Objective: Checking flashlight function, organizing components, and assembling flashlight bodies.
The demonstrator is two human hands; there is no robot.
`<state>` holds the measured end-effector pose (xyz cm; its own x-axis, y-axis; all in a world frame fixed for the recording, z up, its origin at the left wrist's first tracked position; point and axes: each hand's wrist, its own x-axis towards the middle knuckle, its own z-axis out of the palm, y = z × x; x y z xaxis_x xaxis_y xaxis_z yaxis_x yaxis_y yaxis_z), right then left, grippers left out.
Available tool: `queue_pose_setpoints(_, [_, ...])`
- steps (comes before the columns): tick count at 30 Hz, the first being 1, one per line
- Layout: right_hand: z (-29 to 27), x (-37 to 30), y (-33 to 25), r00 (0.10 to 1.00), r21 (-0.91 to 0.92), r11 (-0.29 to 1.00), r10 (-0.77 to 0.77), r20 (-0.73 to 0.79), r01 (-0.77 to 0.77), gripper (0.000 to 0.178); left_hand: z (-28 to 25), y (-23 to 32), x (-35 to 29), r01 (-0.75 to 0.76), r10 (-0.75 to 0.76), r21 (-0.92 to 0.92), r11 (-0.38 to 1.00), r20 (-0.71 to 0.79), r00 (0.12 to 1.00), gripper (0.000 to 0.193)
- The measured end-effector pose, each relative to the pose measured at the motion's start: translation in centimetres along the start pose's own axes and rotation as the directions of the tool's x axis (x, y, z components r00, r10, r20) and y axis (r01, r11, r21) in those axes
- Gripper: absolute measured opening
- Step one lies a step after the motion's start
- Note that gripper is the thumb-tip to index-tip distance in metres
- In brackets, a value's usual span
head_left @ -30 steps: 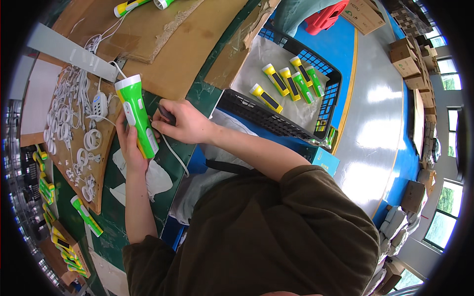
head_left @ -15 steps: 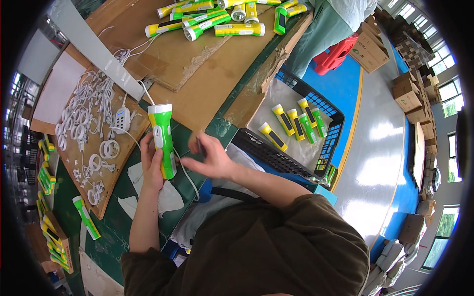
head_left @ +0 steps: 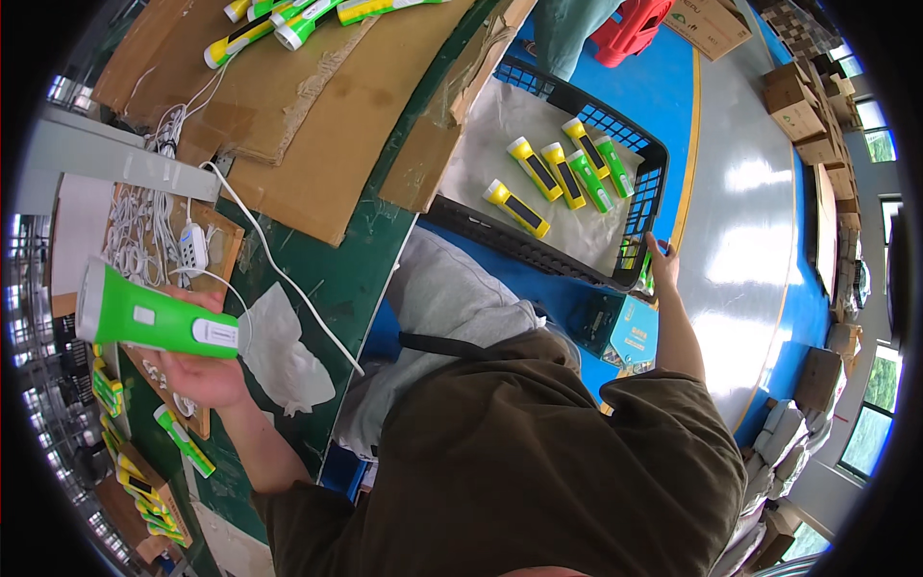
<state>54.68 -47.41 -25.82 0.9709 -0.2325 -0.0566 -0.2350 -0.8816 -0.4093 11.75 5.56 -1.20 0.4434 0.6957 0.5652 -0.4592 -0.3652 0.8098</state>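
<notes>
My left hand (head_left: 207, 380) is closed around a green flashlight (head_left: 159, 322) with a white head, raised over the left side of the green table and tipped sideways, its head pointing left. A thin white cable (head_left: 238, 293) curves past its tail end; whether they are joined is unclear. Far to the right, my right hand (head_left: 663, 264) is at the near right corner of a black plastic crate (head_left: 534, 255), its fingers bent at the rim and partly hidden. Inside the crate, several yellow and green flashlights (head_left: 564, 176) lie on a grey sheet.
More flashlights (head_left: 288, 21) lie on cardboard at the table's far end. White cables and a power strip (head_left: 193, 247) are at left, beside a grey metal post (head_left: 115, 159). A crumpled white cloth (head_left: 288, 351) lies on the table. A teal box (head_left: 615, 327) stands below the crate.
My right hand has gone from beside the flashlight to the crate's corner. The left hand has swung the flashlight leftward and turned it from upright to sideways. My view has shifted to the right.
</notes>
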Motion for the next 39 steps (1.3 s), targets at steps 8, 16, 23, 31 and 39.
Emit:
queue_pose_setpoints(8, [5.4, 1.2, 2.1, 0.957, -0.017, 0.994, 0.107, 0.268, -0.106, 0.043, -3.3, -0.7, 1.0, 0.103, 0.049, 0.772, 0.628, -0.171, 0.984, 0.043])
queue_pose_setpoints(16, [3.0, 0.0, -2.7, 0.766, 0.374, 0.767, 0.227, 0.601, -0.521, 0.021, 7.1, 2.6, -8.2, 0.351, -0.385, 0.185, 0.918, 0.201, 0.901, 0.068])
queue_pose_setpoints(23, [4.2, 2.0, 1.2, 0.660, 0.428, 0.684, 0.106, 0.743, -0.591, 0.025, 18.9, -4.8, -9.3, 0.328, -0.655, 0.594, 0.735, 0.496, 0.570, 0.039])
queue_pose_setpoints(31, [3.7, 0.8, 1.0, 0.761, 0.483, 0.724, 0.089, 0.642, -0.492, 0.019, 21.4, -14.7, -10.5, 0.957, -0.939, 0.132, 0.259, 0.268, 0.217, 0.039])
queue_pose_setpoints(39, [1.6, -2.1, 1.6, 0.834, 0.664, 0.637, -0.060, 0.549, -0.392, 0.026, 21.8, -19.0, -9.9, 0.944, -0.942, 0.074, 0.321, 0.126, 0.311, 0.036])
